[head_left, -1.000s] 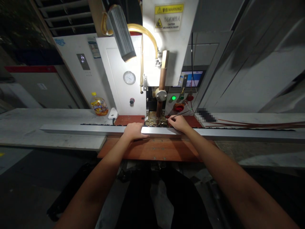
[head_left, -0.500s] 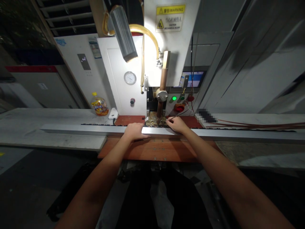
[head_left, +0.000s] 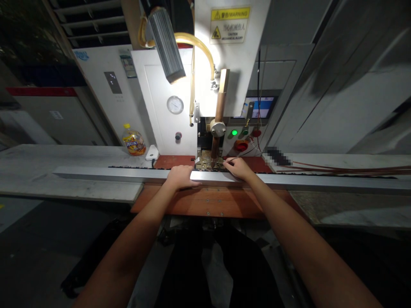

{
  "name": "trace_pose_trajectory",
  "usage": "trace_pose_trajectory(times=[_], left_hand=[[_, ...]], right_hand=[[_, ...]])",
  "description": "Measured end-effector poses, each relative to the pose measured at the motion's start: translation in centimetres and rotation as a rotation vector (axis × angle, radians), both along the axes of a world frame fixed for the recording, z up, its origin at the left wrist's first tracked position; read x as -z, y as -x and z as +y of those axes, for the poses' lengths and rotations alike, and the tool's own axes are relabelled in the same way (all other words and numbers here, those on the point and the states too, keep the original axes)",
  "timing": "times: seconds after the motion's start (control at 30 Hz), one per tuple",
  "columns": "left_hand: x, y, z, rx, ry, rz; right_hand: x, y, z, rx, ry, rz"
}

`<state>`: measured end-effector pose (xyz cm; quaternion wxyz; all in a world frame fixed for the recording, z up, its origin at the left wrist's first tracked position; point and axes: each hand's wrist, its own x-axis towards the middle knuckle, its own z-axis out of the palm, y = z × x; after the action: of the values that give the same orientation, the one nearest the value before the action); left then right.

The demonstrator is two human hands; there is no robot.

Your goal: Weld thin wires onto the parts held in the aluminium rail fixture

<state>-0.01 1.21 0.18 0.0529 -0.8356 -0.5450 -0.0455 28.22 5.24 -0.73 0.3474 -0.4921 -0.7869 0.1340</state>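
Observation:
A long silver metal bar lies across the bench in front of the machine. My left hand is closed over the bar left of the centre, its thumb along the near face. My right hand rests at the bar's far edge, thumb and forefinger pinched together. A thin dark wire appears to run into that pinch. Between the hands a copper-coloured electrode rod comes down to a small brass-coloured fixture. Its tip is close behind the bar; whether it touches anything there I cannot tell.
A reddish-brown board sits under the bar. On the left stand a bottle of orange liquid and a small white device. Several brown rods or cables lie on the right. A lamp hangs above; a green button glows.

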Motion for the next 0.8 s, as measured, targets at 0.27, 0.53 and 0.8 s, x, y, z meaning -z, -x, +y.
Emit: trace_pose_trajectory(times=[0.27,0.53,0.8], left_hand=[[-0.1,0.0,0.0,-0.012,0.027,0.006],[-0.1,0.1,0.1,-0.008,0.029,0.013],[-0.5,0.6,0.4,0.049,0.062,-0.045]], right_hand=[[-0.2,0.1,-0.2,0.003,0.016,-0.069],[-0.7,0.3,-0.7,0.017,0.012,-0.126],[-1.0,0.4,-1.0,0.033,0.010,-0.139]])
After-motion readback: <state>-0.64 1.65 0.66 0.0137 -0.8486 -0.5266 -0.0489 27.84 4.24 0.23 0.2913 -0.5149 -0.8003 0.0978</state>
